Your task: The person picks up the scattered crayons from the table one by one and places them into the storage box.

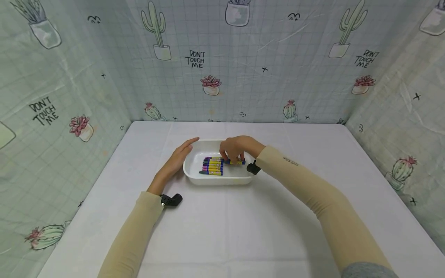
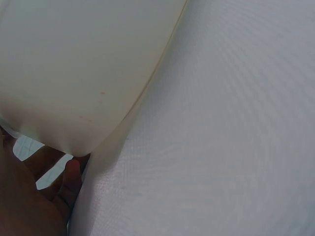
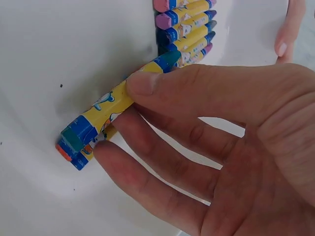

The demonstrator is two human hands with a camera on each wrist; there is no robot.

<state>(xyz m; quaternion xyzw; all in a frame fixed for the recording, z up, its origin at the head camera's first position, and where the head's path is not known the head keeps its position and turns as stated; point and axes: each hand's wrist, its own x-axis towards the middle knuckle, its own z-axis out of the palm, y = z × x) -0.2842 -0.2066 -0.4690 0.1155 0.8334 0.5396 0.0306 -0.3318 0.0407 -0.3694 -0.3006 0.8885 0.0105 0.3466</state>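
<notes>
A white tray (image 1: 219,180) stands on the table, and a row of several crayons (image 1: 213,166) lies side by side in its left half. Over the tray's right half, my right hand (image 1: 234,148) pinches a green crayon (image 3: 109,105) in a yellow and blue wrapper between thumb and fingers. Just beneath it, an orange-ended crayon (image 3: 64,153) shows partly in the right wrist view, mostly hidden by the held one and the fingers. My left hand (image 1: 177,160) rests along the tray's left end, fingers stretched out at the rim. In the left wrist view its fingers touch the tray's outer wall.
White cloth covers the table (image 1: 222,227). A curtain (image 1: 243,77) printed with cacti hangs behind and along both sides. Small black wrist cameras (image 1: 172,200) sit on the wrists over beige sleeves.
</notes>
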